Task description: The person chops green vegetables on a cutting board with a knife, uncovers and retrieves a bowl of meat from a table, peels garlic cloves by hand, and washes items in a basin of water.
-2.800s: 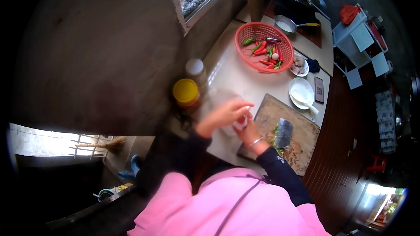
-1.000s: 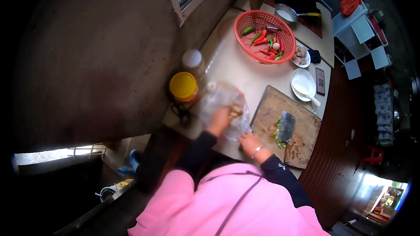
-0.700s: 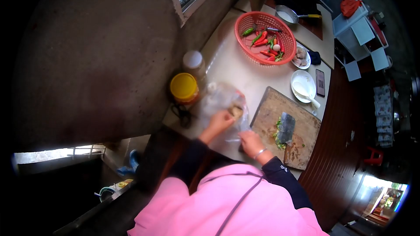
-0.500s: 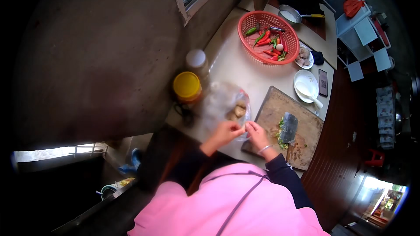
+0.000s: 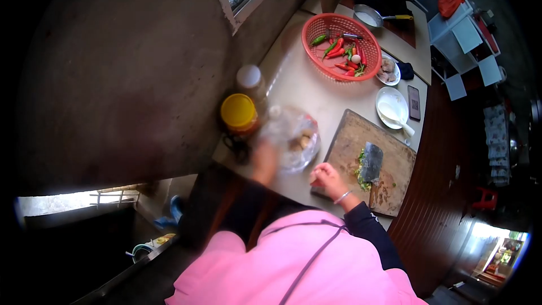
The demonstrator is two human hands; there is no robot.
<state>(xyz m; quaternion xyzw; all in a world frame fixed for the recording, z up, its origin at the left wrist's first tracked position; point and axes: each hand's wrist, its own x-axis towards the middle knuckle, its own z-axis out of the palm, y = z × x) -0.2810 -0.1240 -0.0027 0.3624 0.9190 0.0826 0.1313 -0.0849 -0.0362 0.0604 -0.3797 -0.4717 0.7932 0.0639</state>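
My left hand is smeared by motion at the near left edge of a clear plastic bag; its fingers cannot be made out. Pale brown lumps lie in the bag. My right hand, with a bracelet at the wrist, is closed between the bag and the cutting board; whatever its fingers pinch is too small to name. On the board a cleaver lies flat beside chopped green bits.
A red basket of red and green peppers stands farther back. White bowls, a phone and a pan are at the right. A yellow-lidded jar and a white-lidded jar stand by the wall.
My hands, together in front of the bag half a second ago, have moved apart. The left has gone left to the bag's edge; the right remains near the board.
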